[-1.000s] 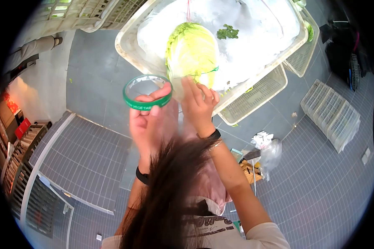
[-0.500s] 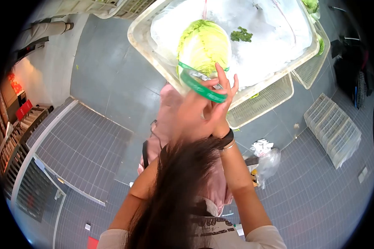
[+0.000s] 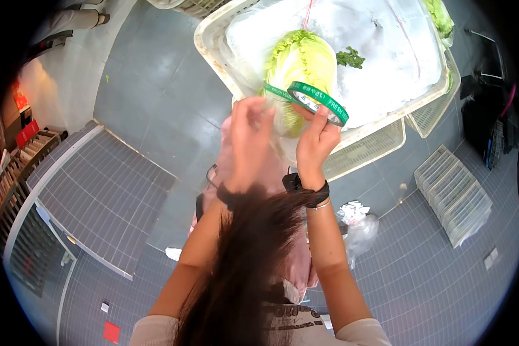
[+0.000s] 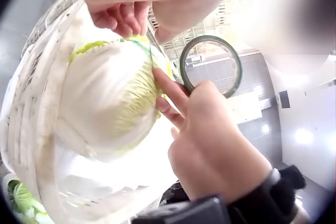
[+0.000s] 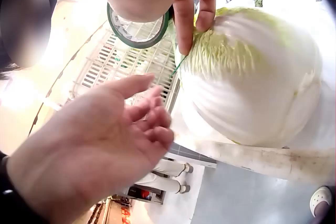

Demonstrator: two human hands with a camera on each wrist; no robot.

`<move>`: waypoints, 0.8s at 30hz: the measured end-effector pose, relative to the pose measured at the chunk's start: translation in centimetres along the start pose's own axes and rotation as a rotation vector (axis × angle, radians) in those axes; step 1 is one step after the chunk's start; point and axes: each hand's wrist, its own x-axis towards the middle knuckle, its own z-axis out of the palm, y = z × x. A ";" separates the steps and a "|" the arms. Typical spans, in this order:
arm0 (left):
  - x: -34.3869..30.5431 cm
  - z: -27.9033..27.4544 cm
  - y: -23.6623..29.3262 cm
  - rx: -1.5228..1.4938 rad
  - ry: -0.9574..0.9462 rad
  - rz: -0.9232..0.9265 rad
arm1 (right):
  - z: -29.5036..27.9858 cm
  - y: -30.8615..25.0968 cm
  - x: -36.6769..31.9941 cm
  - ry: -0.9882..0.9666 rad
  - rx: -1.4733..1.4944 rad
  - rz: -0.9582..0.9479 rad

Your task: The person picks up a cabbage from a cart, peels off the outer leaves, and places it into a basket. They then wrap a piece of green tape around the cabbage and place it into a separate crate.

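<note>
A pale napa cabbage [image 3: 303,57] lies at the near side of a crate lined with white plastic. Green printed tape [image 3: 278,91] runs across the cabbage toward the roll. My right hand [image 3: 317,143] grips the green tape roll [image 3: 330,102], thumb on its band; in the right wrist view its fingers [image 5: 184,24] reach down to the cabbage beside the tape. My left hand [image 3: 247,141] is close to the cabbage's left side, blurred in the head view. In the right wrist view that left hand [image 5: 100,140] has loosely bent fingers, with nothing seen between them.
The crate rim [image 3: 212,62] surrounds the white lining, where a dark green leaf scrap [image 3: 350,57] lies. A lower crate [image 3: 369,151] stands beneath its right side. Stacked white baskets [image 3: 452,193] stand on the floor at right, and a clear plastic bag [image 3: 360,236] lies nearer.
The tape roll has passed from my left hand to my right, going across the front of the cabbage. My left hand has drawn back to the left, and tape now spans the cabbage.
</note>
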 end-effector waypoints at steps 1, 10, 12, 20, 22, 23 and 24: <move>0.9 0.2 -0.5 -0.111 -0.014 -0.058 | 0.1 -0.2 0.0 0.000 0.013 0.023; 3.0 1.1 -2.3 -0.206 -0.067 -0.104 | -0.2 0.5 -0.3 -0.042 0.010 0.055; 3.0 1.0 -2.6 -0.156 -0.057 -0.093 | -0.3 0.8 -0.7 -0.010 0.045 0.082; 3.1 1.1 -1.8 -0.031 -0.005 -0.032 | -2.5 -0.8 -1.0 0.102 0.088 0.128; 3.2 1.1 -1.7 -0.028 0.005 0.000 | -3.0 -0.9 -0.2 0.116 0.057 0.072; 3.1 1.1 -1.6 -0.027 0.008 0.016 | -3.3 -0.5 0.0 0.131 0.094 0.088; 3.1 1.2 -1.5 -0.019 0.009 0.018 | -3.7 0.0 0.2 0.146 0.132 0.104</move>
